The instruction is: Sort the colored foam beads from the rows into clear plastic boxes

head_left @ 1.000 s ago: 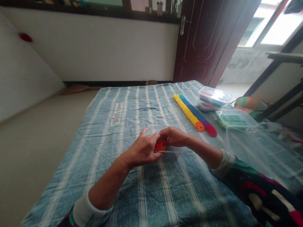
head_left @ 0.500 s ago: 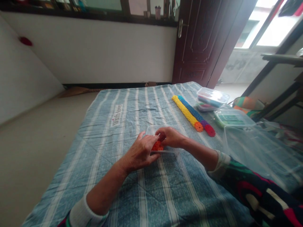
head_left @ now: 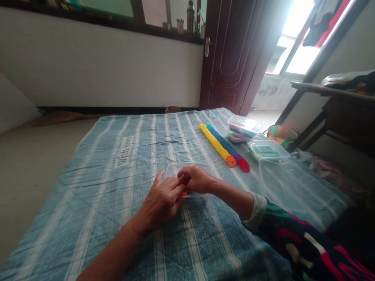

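A shallow clear plastic container [head_left: 202,166] rests on the striped cover, and both of my hands meet over its near left side. Between them shows a bit of orange notched plastic discs [head_left: 184,193], mostly covered by fingers. My left hand [head_left: 162,197] is curled around these discs from the left, thumb raised. From the right, my right hand [head_left: 196,179] has its fingers bent in a pinch at the same spot; what its fingertips grip is hidden. Beyond lie a long yellow row of discs [head_left: 215,144] with an orange end and a blue row [head_left: 224,142] running into purple and red.
Lidded clear boxes [head_left: 244,125] are stacked at the far right, near another lidded box with green contents [head_left: 268,149]. A large clear plastic bin [head_left: 293,187] lies right of my right arm. A dark table [head_left: 331,91] stands at the right edge.
The view has shifted, so everything sits further left. My fingers have closed in more over the orange discs, and less orange shows. Both hands stay at the container.
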Action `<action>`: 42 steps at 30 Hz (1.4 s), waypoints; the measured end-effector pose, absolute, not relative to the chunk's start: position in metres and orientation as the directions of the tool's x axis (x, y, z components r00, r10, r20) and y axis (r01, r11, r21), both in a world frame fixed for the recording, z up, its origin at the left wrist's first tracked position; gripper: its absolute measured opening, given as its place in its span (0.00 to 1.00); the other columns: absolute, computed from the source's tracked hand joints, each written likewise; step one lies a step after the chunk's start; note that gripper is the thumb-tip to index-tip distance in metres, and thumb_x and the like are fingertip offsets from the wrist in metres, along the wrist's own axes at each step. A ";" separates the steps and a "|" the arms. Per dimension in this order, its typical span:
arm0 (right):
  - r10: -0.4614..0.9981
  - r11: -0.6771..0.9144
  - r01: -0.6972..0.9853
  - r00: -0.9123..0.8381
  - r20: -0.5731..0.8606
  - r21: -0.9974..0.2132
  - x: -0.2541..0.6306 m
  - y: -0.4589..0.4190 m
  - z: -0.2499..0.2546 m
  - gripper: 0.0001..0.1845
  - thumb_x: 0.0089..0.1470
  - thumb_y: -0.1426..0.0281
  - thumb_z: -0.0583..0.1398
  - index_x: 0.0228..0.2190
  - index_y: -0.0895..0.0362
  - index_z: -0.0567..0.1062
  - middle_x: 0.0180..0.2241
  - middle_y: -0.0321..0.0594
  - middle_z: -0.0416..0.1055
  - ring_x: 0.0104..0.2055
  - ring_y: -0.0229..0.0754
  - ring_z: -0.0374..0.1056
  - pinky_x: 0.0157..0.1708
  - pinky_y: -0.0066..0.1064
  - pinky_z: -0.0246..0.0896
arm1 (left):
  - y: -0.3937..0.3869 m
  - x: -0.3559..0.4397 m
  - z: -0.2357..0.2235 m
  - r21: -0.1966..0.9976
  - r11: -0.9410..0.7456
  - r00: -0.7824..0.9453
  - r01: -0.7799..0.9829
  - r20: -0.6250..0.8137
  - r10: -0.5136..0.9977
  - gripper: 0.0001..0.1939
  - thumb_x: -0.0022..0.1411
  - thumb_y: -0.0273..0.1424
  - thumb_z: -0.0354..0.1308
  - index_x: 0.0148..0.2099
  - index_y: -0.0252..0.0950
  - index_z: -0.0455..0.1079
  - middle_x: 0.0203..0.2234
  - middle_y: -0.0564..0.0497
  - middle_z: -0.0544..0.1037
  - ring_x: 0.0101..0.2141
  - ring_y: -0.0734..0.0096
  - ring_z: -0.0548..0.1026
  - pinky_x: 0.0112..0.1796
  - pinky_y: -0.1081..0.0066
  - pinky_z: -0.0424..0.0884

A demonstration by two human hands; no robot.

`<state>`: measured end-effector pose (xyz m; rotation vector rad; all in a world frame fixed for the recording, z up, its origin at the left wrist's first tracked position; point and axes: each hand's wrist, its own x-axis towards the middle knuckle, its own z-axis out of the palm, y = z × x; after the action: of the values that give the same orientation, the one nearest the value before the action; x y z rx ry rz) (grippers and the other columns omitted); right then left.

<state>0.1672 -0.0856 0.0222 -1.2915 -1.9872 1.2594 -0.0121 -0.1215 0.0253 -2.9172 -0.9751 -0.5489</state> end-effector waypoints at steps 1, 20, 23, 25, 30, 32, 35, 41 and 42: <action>0.888 0.176 0.496 -0.453 -0.081 -0.850 0.168 -0.087 0.025 0.18 0.42 0.85 0.63 0.37 0.59 0.75 0.29 0.34 0.75 0.33 0.38 0.72 0.32 0.27 0.64 | -0.121 -0.012 0.025 0.085 -0.810 0.747 0.581 0.339 0.571 0.12 0.67 0.26 0.50 0.49 0.35 0.72 0.44 0.42 0.79 0.43 0.52 0.77 0.54 0.29 0.58; 0.972 0.221 0.971 -0.212 -0.105 0.088 0.334 -0.066 0.050 0.13 0.53 0.69 0.61 0.42 0.56 0.79 0.44 0.45 0.74 0.49 0.50 0.67 0.40 0.31 0.57 | -0.118 -0.013 0.007 0.080 -0.813 0.711 0.577 0.441 0.548 0.07 0.66 0.29 0.53 0.41 0.37 0.72 0.40 0.47 0.79 0.41 0.59 0.76 0.57 0.38 0.55; 0.969 0.234 0.968 -0.224 -0.102 0.092 0.332 -0.065 0.049 0.13 0.53 0.71 0.60 0.41 0.56 0.78 0.44 0.44 0.74 0.48 0.49 0.67 0.39 0.31 0.55 | -0.118 -0.014 0.002 0.085 -0.820 0.706 0.566 0.464 0.535 0.07 0.67 0.29 0.52 0.42 0.38 0.72 0.40 0.47 0.79 0.42 0.59 0.76 0.57 0.38 0.54; 0.969 0.236 0.967 -0.227 -0.097 0.099 0.332 -0.064 0.049 0.12 0.52 0.72 0.59 0.39 0.57 0.78 0.43 0.44 0.74 0.48 0.48 0.67 0.39 0.31 0.54 | -0.118 -0.015 0.001 0.088 -0.822 0.704 0.563 0.468 0.533 0.07 0.67 0.29 0.52 0.43 0.38 0.72 0.41 0.47 0.79 0.43 0.59 0.76 0.57 0.38 0.54; 0.968 0.242 0.963 -0.232 -0.091 0.120 0.332 -0.064 0.046 0.09 0.52 0.73 0.59 0.36 0.57 0.77 0.41 0.44 0.75 0.46 0.47 0.68 0.38 0.30 0.53 | -0.118 -0.014 0.003 0.096 -0.818 0.704 0.568 0.459 0.542 0.07 0.67 0.29 0.53 0.43 0.38 0.72 0.41 0.46 0.80 0.43 0.59 0.77 0.57 0.38 0.54; 0.970 0.237 0.965 -0.227 -0.088 0.116 0.333 -0.063 0.046 0.09 0.52 0.73 0.59 0.36 0.57 0.77 0.41 0.44 0.75 0.45 0.46 0.68 0.38 0.30 0.53 | -0.117 -0.014 0.003 0.091 -0.816 0.703 0.571 0.459 0.543 0.07 0.67 0.29 0.53 0.43 0.38 0.72 0.41 0.46 0.80 0.42 0.59 0.77 0.57 0.38 0.55; 0.971 0.230 0.968 -0.222 -0.089 0.098 0.333 -0.063 0.046 0.08 0.51 0.73 0.60 0.35 0.57 0.76 0.40 0.43 0.75 0.45 0.46 0.68 0.36 0.29 0.53 | -0.118 -0.014 0.004 0.083 -0.814 0.703 0.575 0.458 0.544 0.07 0.67 0.28 0.53 0.42 0.38 0.72 0.40 0.46 0.80 0.42 0.59 0.77 0.57 0.38 0.55; 0.967 0.250 0.967 -0.247 -0.067 0.048 0.336 -0.061 0.046 0.12 0.49 0.74 0.60 0.38 0.56 0.76 0.41 0.42 0.75 0.45 0.45 0.68 0.36 0.28 0.54 | -0.120 -0.013 0.014 0.090 -0.814 0.726 0.574 0.403 0.557 0.08 0.67 0.29 0.53 0.43 0.37 0.74 0.40 0.46 0.80 0.41 0.58 0.77 0.56 0.37 0.57; 0.965 0.259 0.965 -0.257 -0.056 0.035 0.337 -0.062 0.045 0.14 0.48 0.74 0.60 0.40 0.56 0.76 0.42 0.42 0.75 0.46 0.45 0.68 0.37 0.28 0.54 | -0.120 -0.013 0.015 0.089 -0.814 0.730 0.573 0.396 0.557 0.08 0.67 0.28 0.53 0.43 0.37 0.74 0.40 0.46 0.80 0.41 0.58 0.77 0.56 0.37 0.57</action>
<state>0.3369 -0.0615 0.0450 -1.9533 -2.5438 0.0103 -0.0128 -0.1201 0.0150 -2.8849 -0.9431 -0.6413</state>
